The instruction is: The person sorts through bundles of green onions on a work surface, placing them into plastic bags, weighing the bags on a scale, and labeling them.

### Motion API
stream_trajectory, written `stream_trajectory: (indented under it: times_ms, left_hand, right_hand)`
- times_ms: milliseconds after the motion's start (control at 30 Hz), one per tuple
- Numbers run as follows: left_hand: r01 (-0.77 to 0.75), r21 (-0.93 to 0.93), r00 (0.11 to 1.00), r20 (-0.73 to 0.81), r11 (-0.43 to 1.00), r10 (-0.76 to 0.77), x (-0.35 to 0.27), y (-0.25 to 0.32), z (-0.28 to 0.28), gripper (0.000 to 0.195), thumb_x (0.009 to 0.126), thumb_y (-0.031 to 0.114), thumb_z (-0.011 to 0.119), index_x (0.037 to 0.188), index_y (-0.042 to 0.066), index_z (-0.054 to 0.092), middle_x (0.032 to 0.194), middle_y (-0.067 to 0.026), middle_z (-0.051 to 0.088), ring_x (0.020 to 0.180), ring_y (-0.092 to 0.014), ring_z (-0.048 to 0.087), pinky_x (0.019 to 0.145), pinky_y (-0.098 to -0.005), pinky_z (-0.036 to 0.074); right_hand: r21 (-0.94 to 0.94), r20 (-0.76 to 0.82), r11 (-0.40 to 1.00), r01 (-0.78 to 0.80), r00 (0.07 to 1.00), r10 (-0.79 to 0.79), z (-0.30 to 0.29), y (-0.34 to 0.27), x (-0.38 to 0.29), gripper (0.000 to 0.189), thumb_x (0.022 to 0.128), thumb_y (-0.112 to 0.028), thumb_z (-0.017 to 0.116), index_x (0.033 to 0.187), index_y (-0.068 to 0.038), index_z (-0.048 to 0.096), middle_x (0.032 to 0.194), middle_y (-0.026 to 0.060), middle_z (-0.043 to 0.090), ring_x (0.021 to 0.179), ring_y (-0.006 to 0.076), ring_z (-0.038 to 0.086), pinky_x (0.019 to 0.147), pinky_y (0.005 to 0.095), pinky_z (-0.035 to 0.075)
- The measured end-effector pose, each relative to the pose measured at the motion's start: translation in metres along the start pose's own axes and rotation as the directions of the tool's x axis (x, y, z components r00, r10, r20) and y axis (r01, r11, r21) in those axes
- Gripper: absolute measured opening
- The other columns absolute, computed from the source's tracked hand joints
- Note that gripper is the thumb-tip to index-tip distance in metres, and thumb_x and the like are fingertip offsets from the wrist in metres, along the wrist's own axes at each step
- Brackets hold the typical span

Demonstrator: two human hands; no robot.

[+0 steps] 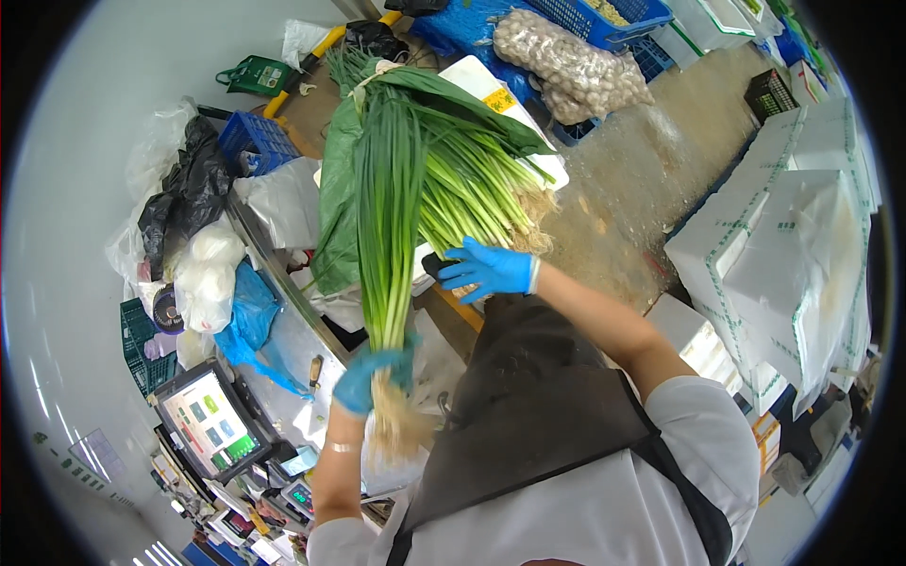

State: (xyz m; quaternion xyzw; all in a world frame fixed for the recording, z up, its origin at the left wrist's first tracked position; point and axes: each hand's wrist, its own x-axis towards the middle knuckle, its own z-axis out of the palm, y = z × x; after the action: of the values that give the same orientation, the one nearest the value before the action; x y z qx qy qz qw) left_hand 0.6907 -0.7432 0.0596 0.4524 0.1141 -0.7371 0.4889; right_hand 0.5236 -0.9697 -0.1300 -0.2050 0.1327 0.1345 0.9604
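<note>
My left hand [357, 382], in a blue-green glove, grips a bundle of green onions [389, 283] just above its pale roots. The leafy tops of this bundle reach away from me, beside and partly over a green plastic sheet [336, 205]. To the right, a larger pile of green onions [471, 180] lies with its roots pointing toward me and right. By the near edge of that pile, my right hand [492, 271], in a bright blue glove, has its fingers spread and holds nothing. A pale tie [371, 76] crosses the leaves at the far end.
A metal counter [311, 347] on the left carries plastic bags, a small wooden-handled tool [316, 371] and a touchscreen [212, 421]. At the back, a mesh sack of garlic [573, 67] rests on blue crates. White foam boxes [750, 233] stack up on the right.
</note>
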Motion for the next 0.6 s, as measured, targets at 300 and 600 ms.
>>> stream_trajectory:
  times_ms: [300,600]
  left_hand:
    - [-0.196,0.347,0.938,-0.206,0.917,0.278,-0.080,-0.106,0.000,0.046,0.070,0.012,0.074,0.111,-0.002,0.057,0.079,-0.0033,0.059,0.063,-0.013,0.056,0.058,-0.0256,0.047]
    - [-0.489,0.458,0.771,-0.171,0.743,0.613,-0.022,-0.042,0.031,0.036,0.079,0.007,0.070,0.112,-0.001,0.057,0.080,-0.0024,0.060,0.068,-0.012,0.057,0.061,-0.0273,0.049]
  right_hand:
    - [0.326,0.106,0.939,0.111,0.983,-0.153,0.174,-0.068,0.099,0.052,0.091,-0.037,0.063,0.130,-0.004,0.053,0.122,0.0103,0.061,0.106,0.0222,0.061,0.097,0.0350,0.047]
    - [-0.631,0.152,0.528,0.568,0.758,-0.634,0.229,-0.190,0.105,0.068,0.092,-0.058,0.048,0.131,-0.003,0.051,0.108,0.0142,0.062,0.101,0.0204,0.058,0.084,0.0363,0.051]
